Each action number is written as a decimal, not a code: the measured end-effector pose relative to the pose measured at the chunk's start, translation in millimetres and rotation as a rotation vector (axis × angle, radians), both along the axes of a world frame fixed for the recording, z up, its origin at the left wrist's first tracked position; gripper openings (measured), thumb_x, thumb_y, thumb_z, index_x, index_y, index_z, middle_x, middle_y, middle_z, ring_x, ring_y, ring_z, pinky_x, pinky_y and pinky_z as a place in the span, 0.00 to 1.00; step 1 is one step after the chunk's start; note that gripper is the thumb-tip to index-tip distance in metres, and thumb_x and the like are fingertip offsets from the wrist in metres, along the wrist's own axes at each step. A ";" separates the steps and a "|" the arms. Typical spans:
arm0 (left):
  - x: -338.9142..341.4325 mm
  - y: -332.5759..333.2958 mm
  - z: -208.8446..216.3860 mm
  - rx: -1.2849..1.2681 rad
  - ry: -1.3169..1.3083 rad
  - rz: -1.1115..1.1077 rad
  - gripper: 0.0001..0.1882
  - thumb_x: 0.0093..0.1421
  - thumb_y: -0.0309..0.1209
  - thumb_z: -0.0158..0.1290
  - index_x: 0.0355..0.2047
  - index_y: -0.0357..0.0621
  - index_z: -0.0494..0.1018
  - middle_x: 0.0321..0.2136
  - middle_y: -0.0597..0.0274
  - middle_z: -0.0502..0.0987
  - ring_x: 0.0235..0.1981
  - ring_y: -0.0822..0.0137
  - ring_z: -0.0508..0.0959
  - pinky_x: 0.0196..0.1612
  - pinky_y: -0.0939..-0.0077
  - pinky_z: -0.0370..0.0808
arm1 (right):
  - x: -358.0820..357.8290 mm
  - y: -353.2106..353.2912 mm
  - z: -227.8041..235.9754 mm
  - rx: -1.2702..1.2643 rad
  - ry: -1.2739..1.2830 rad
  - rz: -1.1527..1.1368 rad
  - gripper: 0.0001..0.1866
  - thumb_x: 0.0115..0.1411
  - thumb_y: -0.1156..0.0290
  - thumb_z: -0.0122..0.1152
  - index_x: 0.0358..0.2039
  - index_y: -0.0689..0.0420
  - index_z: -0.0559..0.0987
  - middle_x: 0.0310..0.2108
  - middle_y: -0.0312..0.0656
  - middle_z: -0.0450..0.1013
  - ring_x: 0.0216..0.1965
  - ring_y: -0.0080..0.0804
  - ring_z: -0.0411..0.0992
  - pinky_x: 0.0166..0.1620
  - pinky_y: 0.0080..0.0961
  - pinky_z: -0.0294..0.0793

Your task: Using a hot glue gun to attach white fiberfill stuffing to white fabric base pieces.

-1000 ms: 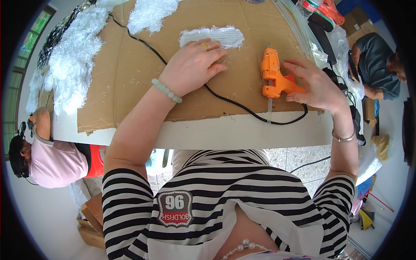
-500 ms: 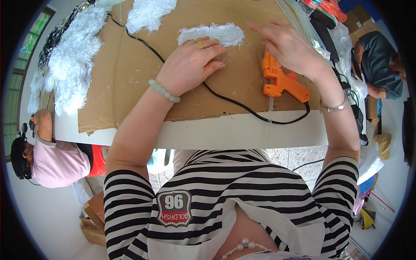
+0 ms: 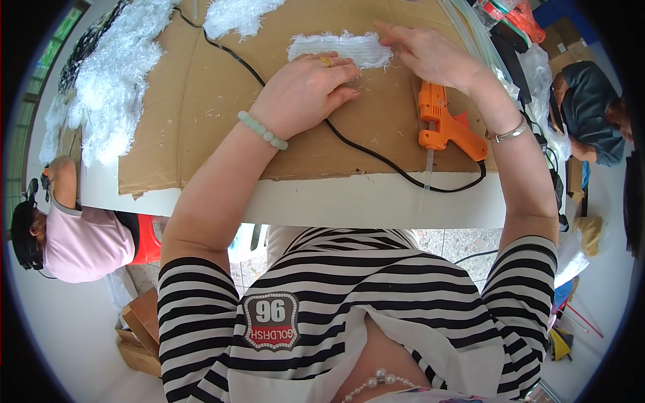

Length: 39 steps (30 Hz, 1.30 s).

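Note:
A strip of white fringed fabric (image 3: 342, 48), ribbed with a shaggy edge, lies flat on a brown cardboard sheet (image 3: 222, 124). My left hand (image 3: 310, 91) rests at the strip's lower left edge, its fingers laid out loosely and touching it. Beside the strip's right end is my right hand (image 3: 437, 57), fingers stretched toward it; whether they touch the fabric I cannot tell. Just below that hand an orange glue gun (image 3: 435, 124) lies on the cardboard, a clear glue stick (image 3: 428, 168) poking from its back. Its black cord (image 3: 376, 158) passes under my left hand.
Shaggy white fabric pieces (image 3: 117, 80) lie at the left, with another (image 3: 242, 17) at the back. Clear glue sticks (image 3: 463, 27) and plastic bags are on the right. One person (image 3: 87, 242) sits at the left, another (image 3: 591, 111) at the right.
My right hand has shifted slightly left and closer to the strip's right end. The left hand keeps its place at the strip's lower edge. The whole view has moved slightly.

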State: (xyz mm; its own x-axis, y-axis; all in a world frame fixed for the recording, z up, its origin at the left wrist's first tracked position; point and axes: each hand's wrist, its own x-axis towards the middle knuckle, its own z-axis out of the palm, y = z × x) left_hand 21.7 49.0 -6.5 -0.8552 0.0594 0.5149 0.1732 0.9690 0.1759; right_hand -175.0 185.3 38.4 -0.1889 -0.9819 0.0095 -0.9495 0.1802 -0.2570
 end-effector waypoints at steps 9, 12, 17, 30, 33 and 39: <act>-0.9 -1.4 -0.6 0.023 0.044 -0.021 0.12 0.53 0.33 0.55 0.36 0.41 0.74 0.35 0.57 0.78 0.41 0.56 0.76 0.42 0.65 0.73 | 10.5 109.7 45.6 -0.073 0.069 0.014 0.32 0.49 0.73 0.60 0.56 0.61 0.66 0.52 0.48 0.69 0.53 0.43 0.66 0.56 0.33 0.63; -1.8 -1.3 -2.1 0.024 0.045 -0.014 0.12 0.54 0.34 0.55 0.37 0.41 0.74 0.35 0.57 0.78 0.40 0.56 0.76 0.42 0.64 0.73 | 26.9 132.7 29.8 0.031 0.073 0.000 0.32 0.45 0.72 0.64 0.54 0.63 0.69 0.52 0.50 0.68 0.53 0.45 0.65 0.56 0.34 0.63; -2.7 -4.5 -6.8 0.064 0.041 0.004 0.12 0.55 0.34 0.54 0.38 0.44 0.74 0.34 0.57 0.78 0.37 0.56 0.76 0.40 0.64 0.73 | 36.9 129.1 13.9 -0.031 0.073 0.021 0.26 0.43 0.75 0.64 0.46 0.66 0.72 0.45 0.51 0.69 0.47 0.49 0.67 0.51 0.35 0.66; 1.5 -4.6 -2.9 0.044 0.047 0.027 0.13 0.55 0.34 0.54 0.40 0.44 0.74 0.35 0.58 0.78 0.38 0.55 0.74 0.43 0.65 0.72 | -0.6 119.3 44.4 -0.280 -0.779 -0.196 0.21 0.53 0.67 0.50 0.45 0.66 0.72 0.41 0.47 0.73 0.37 0.31 0.72 0.43 0.27 0.71; 4.1 -1.4 -1.9 0.011 0.025 0.032 0.15 0.54 0.36 0.55 0.41 0.44 0.74 0.36 0.58 0.78 0.40 0.55 0.74 0.44 0.66 0.72 | -5.0 101.9 35.3 -0.362 -1.045 -0.101 0.26 0.53 0.61 0.47 0.47 0.67 0.70 0.42 0.51 0.72 0.39 0.34 0.73 0.46 0.30 0.72; 5.6 -2.8 -3.0 0.040 0.024 0.024 0.17 0.53 0.37 0.57 0.41 0.44 0.74 0.35 0.58 0.79 0.41 0.54 0.74 0.45 0.66 0.72 | 3.2 70.4 11.8 -0.312 -1.090 -0.161 0.19 0.60 0.64 0.44 0.44 0.66 0.73 0.39 0.47 0.74 0.44 0.33 0.71 0.50 0.27 0.69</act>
